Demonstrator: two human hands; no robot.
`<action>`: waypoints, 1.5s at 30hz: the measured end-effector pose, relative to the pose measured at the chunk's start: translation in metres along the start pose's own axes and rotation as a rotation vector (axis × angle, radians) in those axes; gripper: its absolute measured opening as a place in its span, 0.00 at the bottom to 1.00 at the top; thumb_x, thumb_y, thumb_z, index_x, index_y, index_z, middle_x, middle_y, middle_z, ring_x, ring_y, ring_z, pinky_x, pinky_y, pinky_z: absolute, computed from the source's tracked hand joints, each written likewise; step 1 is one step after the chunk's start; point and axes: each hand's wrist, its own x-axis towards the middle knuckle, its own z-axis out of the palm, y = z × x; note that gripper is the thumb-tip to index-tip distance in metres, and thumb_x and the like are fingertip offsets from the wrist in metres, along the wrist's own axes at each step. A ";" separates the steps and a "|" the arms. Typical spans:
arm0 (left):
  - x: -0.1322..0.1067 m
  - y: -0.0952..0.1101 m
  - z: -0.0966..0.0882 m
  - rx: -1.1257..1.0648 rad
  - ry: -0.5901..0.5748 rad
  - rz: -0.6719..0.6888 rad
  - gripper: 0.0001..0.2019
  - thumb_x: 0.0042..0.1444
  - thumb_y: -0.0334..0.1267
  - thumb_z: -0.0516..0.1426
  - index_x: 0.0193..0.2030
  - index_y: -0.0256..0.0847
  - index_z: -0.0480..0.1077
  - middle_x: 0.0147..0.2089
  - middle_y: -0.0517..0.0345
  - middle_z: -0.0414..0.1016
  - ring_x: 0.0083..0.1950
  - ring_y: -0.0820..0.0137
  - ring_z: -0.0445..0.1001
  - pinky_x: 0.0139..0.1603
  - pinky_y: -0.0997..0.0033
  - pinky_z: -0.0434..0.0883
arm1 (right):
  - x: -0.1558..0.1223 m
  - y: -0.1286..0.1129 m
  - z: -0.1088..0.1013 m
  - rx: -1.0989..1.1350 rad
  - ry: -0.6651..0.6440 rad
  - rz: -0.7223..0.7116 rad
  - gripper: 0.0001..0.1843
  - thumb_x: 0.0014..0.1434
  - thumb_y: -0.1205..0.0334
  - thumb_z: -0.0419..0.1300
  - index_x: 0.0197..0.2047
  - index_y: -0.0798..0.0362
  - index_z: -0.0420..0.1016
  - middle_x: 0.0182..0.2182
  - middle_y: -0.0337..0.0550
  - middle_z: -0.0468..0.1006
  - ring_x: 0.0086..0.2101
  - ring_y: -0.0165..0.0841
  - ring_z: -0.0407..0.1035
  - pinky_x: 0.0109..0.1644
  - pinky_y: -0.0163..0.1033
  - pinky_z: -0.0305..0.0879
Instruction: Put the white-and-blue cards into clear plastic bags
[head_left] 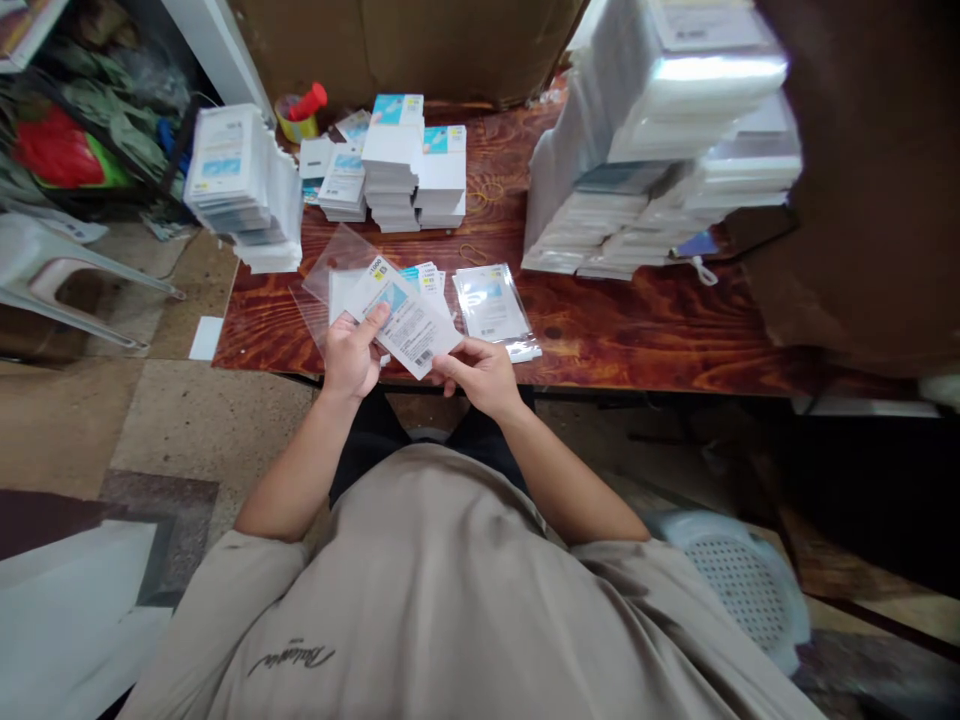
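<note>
Between my two hands, above the table's front edge, is a tilted printed card [409, 322] with a blue picture and a barcode. My left hand [352, 357] is closed on its left side, thumb on the printed face. The fingers of my right hand [480, 375] pinch its lower right corner. Clear plastic sleeves [339, 250] lie behind and left of my left hand. Partly hidden behind the held card are more printed cards [431, 278]. To the right of them, a card in a shiny clear sleeve [491, 303] rests on the table.
Tall stacks of packed cards [652, 130] rise on the right of the wooden table [615, 335]. Another sleeved stack [244, 190] stands at the left edge. Several card piles [394, 150], rubber bands [484, 192] and a yellow tape roll [296, 125] are at the back.
</note>
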 end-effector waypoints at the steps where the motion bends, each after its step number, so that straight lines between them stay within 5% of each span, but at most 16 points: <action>1: -0.006 0.001 0.001 0.026 -0.046 -0.038 0.24 0.43 0.47 0.77 0.44 0.40 0.80 0.49 0.50 0.86 0.51 0.56 0.85 0.51 0.60 0.82 | 0.001 0.001 0.001 -0.020 0.060 -0.073 0.31 0.44 0.36 0.78 0.37 0.51 0.77 0.30 0.40 0.80 0.30 0.33 0.74 0.31 0.38 0.76; 5: -0.023 -0.003 0.004 0.193 -0.210 -0.110 0.23 0.47 0.50 0.75 0.45 0.38 0.80 0.50 0.47 0.85 0.49 0.57 0.84 0.49 0.60 0.81 | 0.003 -0.001 0.004 -0.060 0.168 -0.231 0.41 0.42 0.37 0.80 0.53 0.46 0.74 0.48 0.44 0.80 0.46 0.39 0.76 0.47 0.44 0.79; 8: -0.015 -0.004 -0.005 0.444 -0.299 -0.161 0.26 0.51 0.56 0.72 0.47 0.37 0.79 0.45 0.46 0.85 0.41 0.57 0.84 0.44 0.56 0.81 | 0.008 -0.005 -0.011 -0.098 0.160 -0.180 0.36 0.53 0.40 0.74 0.60 0.47 0.72 0.42 0.43 0.81 0.41 0.39 0.77 0.47 0.46 0.78; 10: 0.001 0.000 -0.017 0.723 -0.192 -0.096 0.26 0.57 0.58 0.67 0.49 0.37 0.78 0.43 0.45 0.83 0.40 0.56 0.82 0.46 0.53 0.80 | 0.017 -0.005 -0.033 -0.199 0.296 -0.176 0.30 0.57 0.45 0.70 0.58 0.49 0.73 0.36 0.41 0.80 0.36 0.36 0.75 0.45 0.46 0.77; 13: 0.034 0.011 -0.045 1.285 0.272 0.191 0.20 0.60 0.50 0.66 0.51 0.37 0.76 0.52 0.40 0.80 0.57 0.51 0.78 0.64 0.48 0.71 | 0.032 0.000 -0.073 -0.564 0.584 -0.141 0.24 0.60 0.54 0.64 0.57 0.52 0.73 0.35 0.42 0.80 0.37 0.38 0.74 0.48 0.48 0.74; 17: 0.068 0.020 -0.078 1.594 0.339 0.023 0.26 0.48 0.50 0.73 0.48 0.37 0.74 0.54 0.33 0.79 0.59 0.43 0.76 0.63 0.45 0.70 | 0.039 0.006 -0.090 -1.148 0.757 -0.052 0.24 0.58 0.59 0.64 0.57 0.59 0.75 0.51 0.62 0.79 0.53 0.53 0.70 0.59 0.60 0.66; 19: 0.076 0.023 -0.087 1.568 0.303 -0.034 0.22 0.45 0.49 0.74 0.41 0.40 0.74 0.48 0.38 0.81 0.52 0.46 0.79 0.57 0.49 0.73 | 0.035 0.004 -0.076 -1.256 0.673 -0.206 0.23 0.63 0.58 0.62 0.58 0.60 0.76 0.57 0.67 0.75 0.57 0.55 0.67 0.61 0.60 0.64; 23: 0.081 0.028 -0.091 1.517 0.292 -0.005 0.15 0.43 0.44 0.73 0.29 0.43 0.73 0.33 0.50 0.78 0.41 0.53 0.79 0.51 0.54 0.72 | 0.029 -0.012 -0.028 -1.372 -0.017 -0.547 0.21 0.69 0.51 0.62 0.59 0.54 0.78 0.56 0.58 0.78 0.57 0.51 0.66 0.60 0.54 0.61; 25: 0.078 0.033 -0.090 1.524 0.284 0.044 0.11 0.47 0.45 0.71 0.28 0.43 0.75 0.31 0.48 0.78 0.41 0.50 0.79 0.52 0.52 0.72 | 0.030 -0.022 -0.009 -1.491 -0.275 -0.558 0.19 0.69 0.54 0.63 0.56 0.57 0.79 0.56 0.58 0.78 0.56 0.50 0.65 0.57 0.53 0.61; 29: 0.065 0.041 -0.088 1.519 0.229 0.183 0.10 0.60 0.44 0.62 0.32 0.42 0.80 0.34 0.40 0.81 0.45 0.45 0.80 0.56 0.44 0.71 | 0.032 -0.035 0.006 -1.657 -0.490 -0.446 0.13 0.72 0.68 0.54 0.47 0.61 0.80 0.50 0.60 0.80 0.48 0.46 0.68 0.46 0.47 0.60; 32: 0.057 0.038 -0.084 1.240 0.256 0.288 0.10 0.61 0.42 0.61 0.35 0.40 0.81 0.37 0.42 0.83 0.44 0.52 0.82 0.54 0.51 0.75 | 0.028 -0.039 0.003 -1.674 -0.527 -0.438 0.14 0.72 0.72 0.51 0.50 0.62 0.78 0.47 0.58 0.80 0.45 0.44 0.70 0.41 0.45 0.58; 37: 0.057 0.021 -0.073 0.479 0.300 0.133 0.11 0.54 0.42 0.69 0.37 0.35 0.79 0.32 0.50 0.81 0.30 0.67 0.80 0.35 0.68 0.79 | 0.021 -0.033 -0.006 -1.614 -0.352 -0.519 0.17 0.74 0.71 0.47 0.46 0.59 0.78 0.42 0.52 0.82 0.39 0.38 0.71 0.39 0.43 0.55; 43: 0.057 0.024 -0.064 0.319 0.348 0.160 0.14 0.53 0.45 0.72 0.34 0.38 0.76 0.31 0.55 0.79 0.28 0.70 0.80 0.33 0.71 0.79 | 0.019 -0.022 -0.015 -1.481 -0.305 -0.522 0.17 0.73 0.67 0.52 0.39 0.54 0.81 0.40 0.49 0.85 0.41 0.38 0.75 0.39 0.42 0.60; 45: 0.055 0.029 -0.064 0.297 0.365 0.180 0.16 0.52 0.47 0.73 0.33 0.40 0.75 0.30 0.56 0.79 0.29 0.70 0.80 0.33 0.70 0.79 | 0.014 -0.025 -0.020 -1.308 -0.128 -0.542 0.16 0.74 0.62 0.53 0.40 0.51 0.83 0.42 0.49 0.85 0.44 0.39 0.77 0.43 0.42 0.66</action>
